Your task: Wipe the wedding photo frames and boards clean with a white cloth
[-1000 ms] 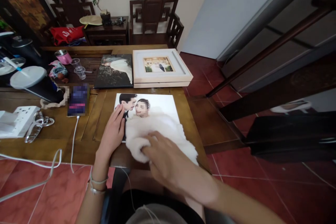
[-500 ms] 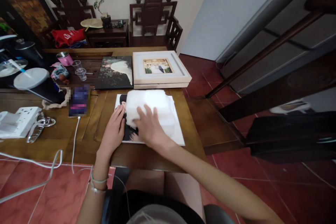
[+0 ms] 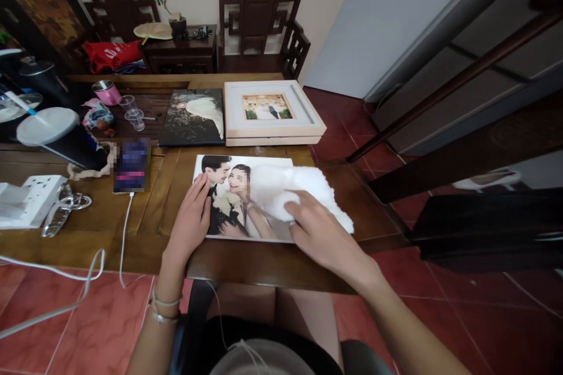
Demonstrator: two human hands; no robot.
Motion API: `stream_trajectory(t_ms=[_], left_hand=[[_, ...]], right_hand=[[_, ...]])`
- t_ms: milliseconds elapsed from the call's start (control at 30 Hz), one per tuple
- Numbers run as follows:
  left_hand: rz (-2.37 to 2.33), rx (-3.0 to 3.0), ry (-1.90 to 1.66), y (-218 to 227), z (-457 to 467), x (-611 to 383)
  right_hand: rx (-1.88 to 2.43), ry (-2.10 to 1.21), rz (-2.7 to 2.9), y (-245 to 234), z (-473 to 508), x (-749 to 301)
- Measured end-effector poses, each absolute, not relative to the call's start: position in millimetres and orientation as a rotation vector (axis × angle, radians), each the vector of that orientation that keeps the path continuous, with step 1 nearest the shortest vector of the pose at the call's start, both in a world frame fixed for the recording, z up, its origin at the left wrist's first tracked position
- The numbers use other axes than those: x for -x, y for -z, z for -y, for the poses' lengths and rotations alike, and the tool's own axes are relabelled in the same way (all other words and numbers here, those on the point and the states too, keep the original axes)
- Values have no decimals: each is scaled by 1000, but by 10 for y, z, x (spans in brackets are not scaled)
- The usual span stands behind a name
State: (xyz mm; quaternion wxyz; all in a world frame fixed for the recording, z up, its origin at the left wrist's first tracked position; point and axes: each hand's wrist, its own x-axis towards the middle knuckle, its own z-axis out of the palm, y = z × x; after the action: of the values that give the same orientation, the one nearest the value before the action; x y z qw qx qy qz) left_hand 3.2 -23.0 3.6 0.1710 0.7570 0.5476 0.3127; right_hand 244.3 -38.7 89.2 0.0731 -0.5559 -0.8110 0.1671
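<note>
A large photo print [image 3: 229,211] of a couple lies flat on the wooden table [image 3: 171,252] in front of me. My left hand [image 3: 191,225] rests flat on its left edge with fingers stretched out, holding it down. My right hand [image 3: 319,231] presses a white fluffy cloth [image 3: 299,190] against the print's right side, fingers curled on the cloth.
Behind the print lie a dark photo panel [image 3: 193,117] and a white framed photo [image 3: 270,111]. A phone [image 3: 131,165] with a cable, a white power strip [image 3: 29,200], cups and a kettle crowd the left. Carved wooden chairs [image 3: 259,17] stand at the wall.
My right hand has swept the cloth from the print's top centre down and to its right side, uncovering the couple's picture. My left hand has stayed in place.
</note>
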Motion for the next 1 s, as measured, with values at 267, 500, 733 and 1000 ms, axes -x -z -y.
stream_trajectory(t_ms=[267,500,733,1000], left_hand=[[-1531,-2015,-1221,-167,294,-42],[-1499,-1997,-1309,-140,325,-21],[-1592,-2084,-1056,-61,268,-48],[-1568,-2170,-1055,-11,247,-20]], right_hand=[[1353,-413,2581,-682,405,-1691],[1035,-636,2618,-513,936,-2064],[1553,-603,2468,-848,662,-2460],[1537,-713,2553,-1275,-199,-1828]])
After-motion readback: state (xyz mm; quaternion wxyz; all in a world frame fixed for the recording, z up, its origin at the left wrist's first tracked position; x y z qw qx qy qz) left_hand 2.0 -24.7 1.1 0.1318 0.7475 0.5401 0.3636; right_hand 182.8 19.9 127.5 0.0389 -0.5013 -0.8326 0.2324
